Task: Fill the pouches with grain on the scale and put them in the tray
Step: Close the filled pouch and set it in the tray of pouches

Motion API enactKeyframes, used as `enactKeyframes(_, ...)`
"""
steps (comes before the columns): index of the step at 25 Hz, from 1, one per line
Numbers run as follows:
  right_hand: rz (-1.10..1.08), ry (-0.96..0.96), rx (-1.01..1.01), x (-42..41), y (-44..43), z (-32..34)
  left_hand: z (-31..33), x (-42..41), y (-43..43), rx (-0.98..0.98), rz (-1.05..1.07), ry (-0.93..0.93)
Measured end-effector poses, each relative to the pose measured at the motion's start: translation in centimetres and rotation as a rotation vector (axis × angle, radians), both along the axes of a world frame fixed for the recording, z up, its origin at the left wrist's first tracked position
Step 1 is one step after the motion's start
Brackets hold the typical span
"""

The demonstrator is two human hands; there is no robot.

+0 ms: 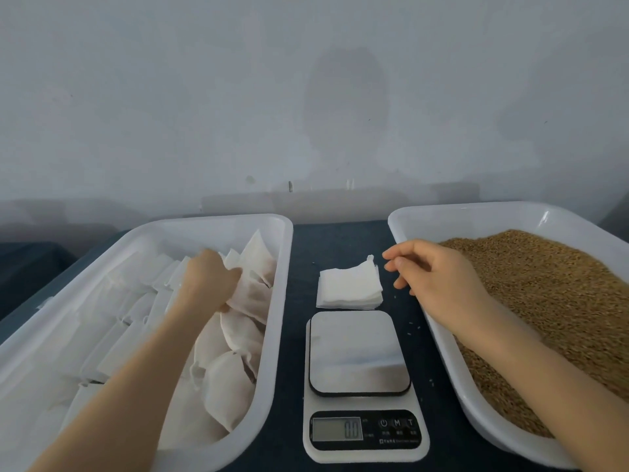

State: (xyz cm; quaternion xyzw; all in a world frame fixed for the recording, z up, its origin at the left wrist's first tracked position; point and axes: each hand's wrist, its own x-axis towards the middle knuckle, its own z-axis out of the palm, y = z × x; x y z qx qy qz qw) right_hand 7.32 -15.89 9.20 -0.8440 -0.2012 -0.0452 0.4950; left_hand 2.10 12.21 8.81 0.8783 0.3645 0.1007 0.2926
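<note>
Now our left hand (pixel 211 277) pinches a filled pouch (pixel 252 298) inside the tray (pixel 280 335). Our right hand (pixel 439 281), fingers loose and empty, is the nearer to the empty pouches (pixel 350 287), stacked flat at its nine o'clock, twelve o'clock of the scale (pixel 357 352).

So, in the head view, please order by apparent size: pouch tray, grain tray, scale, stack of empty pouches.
1. pouch tray and grain tray: look alike; the grain tray is cut by the frame, so unranked.
2. scale
3. stack of empty pouches
</note>
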Motion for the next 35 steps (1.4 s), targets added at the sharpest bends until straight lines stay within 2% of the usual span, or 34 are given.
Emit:
enactKeyframes(3, -0.012, -0.008, 0.019, 0.1, -0.1, 0.1, 1.2, 0.3, -1.3, 0.428, -0.015, 0.061)
enactKeyframes(5, -0.027, -0.015, 0.033, 0.2, -0.2, 0.2, 2.5, 1.2, -3.1, 0.68, -0.067, 0.027)
enactKeyframes(7, -0.034, -0.022, 0.038, 0.2, -0.2, 0.3, 3.2, 2.7, -5.5, 0.899, -0.203, 0.047)
enactKeyframes(9, -0.045, -0.025, 0.047, 0.3, -0.2, 0.3, 2.6, 4.8, -8.2, 0.995, -0.422, 0.143)
enactKeyframes(12, -0.067, -0.022, 0.043, 0.4, -0.3, 0.1, -0.1, 7.9, -10.9, 0.751, -0.708, 0.291)
enactKeyframes(15, -0.077, -0.024, 0.038, 0.7, -0.4, 0.0, -2.9, 10.0, -11.6, 0.538, -0.807, 0.457)
enactKeyframes(18, -0.074, -0.036, 0.061, 0.9, -0.4, 0.0, -4.6, 10.5, -11.5, 0.646, -0.829, 0.593)
enactKeyframes(21, -0.068, -0.048, 0.064, 0.9, -0.3, 0.0, -4.7, 10.8, -11.7, 0.758, -0.845, 0.601)
enactKeyframes(26, -0.067, -0.045, 0.05, 0.7, -0.3, -0.1, -4.6, 10.6, -11.4, 0.702, -0.786, 0.389)
enactKeyframes(31, -0.062, -0.05, -0.01, 0.8, -0.3, -0.1, -2.4, 9.5, -10.0, 0.238, -0.42, -0.029)
enactKeyframes(35, -0.034, -0.032, -0.051, 0.8, -0.1, -0.5, 0.7, 7.0, -9.1, -0.196, -0.382, -0.247)
